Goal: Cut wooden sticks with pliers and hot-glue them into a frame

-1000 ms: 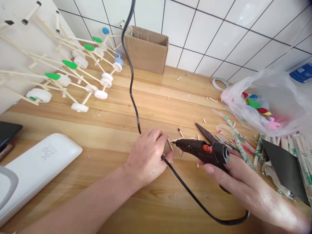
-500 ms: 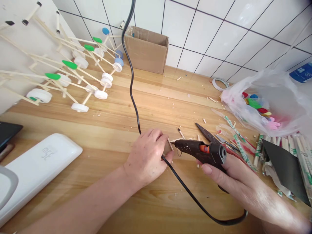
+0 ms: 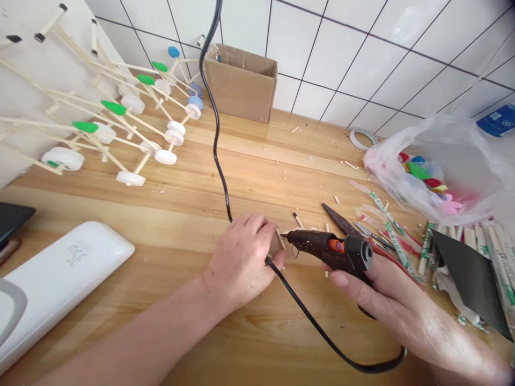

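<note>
In the middle of the head view, my left hand (image 3: 243,257) is closed, pinching a short thin wooden stick (image 3: 280,239) between fingertips and thumb. My right hand (image 3: 386,300) wraps round the handle of a black hot glue gun (image 3: 328,246) with an orange part on its body. The glue gun's nozzle points left and meets or almost meets the stick; I cannot tell which. A black power cord (image 3: 314,308) loops from below the right hand to the left hand, passes under it and runs up past the box. A dark-tipped stick (image 3: 298,220) lies just beyond the nozzle.
Several stick-built frames with white wheels (image 3: 131,178) stand at the left back. A cardboard box (image 3: 241,86) is against the tiled wall. Scissors (image 3: 341,221), a tape roll (image 3: 362,139), a plastic bag (image 3: 442,161) and wrapped stick bundles lie right. A white lamp-like device (image 3: 68,289) sits left.
Both hands, the stick and the glue gun keep nearly the same places. The whole view has shifted very slightly.
</note>
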`<state>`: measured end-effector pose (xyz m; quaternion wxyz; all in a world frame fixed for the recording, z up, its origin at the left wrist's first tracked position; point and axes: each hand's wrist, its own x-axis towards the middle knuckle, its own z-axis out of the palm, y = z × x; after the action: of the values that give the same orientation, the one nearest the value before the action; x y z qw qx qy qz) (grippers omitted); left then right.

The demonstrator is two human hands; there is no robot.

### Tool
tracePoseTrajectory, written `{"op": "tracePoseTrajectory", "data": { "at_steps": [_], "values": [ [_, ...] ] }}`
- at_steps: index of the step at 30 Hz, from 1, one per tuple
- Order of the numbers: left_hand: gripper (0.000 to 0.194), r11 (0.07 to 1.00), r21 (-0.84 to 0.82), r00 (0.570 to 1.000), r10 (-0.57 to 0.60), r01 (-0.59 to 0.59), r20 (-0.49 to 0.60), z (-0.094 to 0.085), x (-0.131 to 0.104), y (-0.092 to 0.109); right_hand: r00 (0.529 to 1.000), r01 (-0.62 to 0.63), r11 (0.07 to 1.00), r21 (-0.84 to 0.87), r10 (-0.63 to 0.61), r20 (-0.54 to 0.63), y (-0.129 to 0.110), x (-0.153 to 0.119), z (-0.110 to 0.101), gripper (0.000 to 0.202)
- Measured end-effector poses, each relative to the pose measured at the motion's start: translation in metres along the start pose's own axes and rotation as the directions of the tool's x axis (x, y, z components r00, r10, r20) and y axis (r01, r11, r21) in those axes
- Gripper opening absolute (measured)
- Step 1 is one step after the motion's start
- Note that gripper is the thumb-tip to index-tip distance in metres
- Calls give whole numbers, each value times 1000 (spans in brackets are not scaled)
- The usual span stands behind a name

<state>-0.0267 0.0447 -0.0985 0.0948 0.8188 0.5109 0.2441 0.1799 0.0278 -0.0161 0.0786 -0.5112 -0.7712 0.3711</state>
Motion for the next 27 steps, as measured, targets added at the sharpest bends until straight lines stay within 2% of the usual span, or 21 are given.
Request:
{"op": "tracePoseTrajectory", "data": {
  "at_steps": [5,27],
  "values": [
    [17,1000,6,1000,1,-1,1,-1,0,1,1000,-27,1000,9,27,14,-1,0,-2,49],
    [16,1000,6,1000,5,-5,8,-2,0,2,1000,-2,999,33,1,26,2,-4,0,54]
  ]
}}
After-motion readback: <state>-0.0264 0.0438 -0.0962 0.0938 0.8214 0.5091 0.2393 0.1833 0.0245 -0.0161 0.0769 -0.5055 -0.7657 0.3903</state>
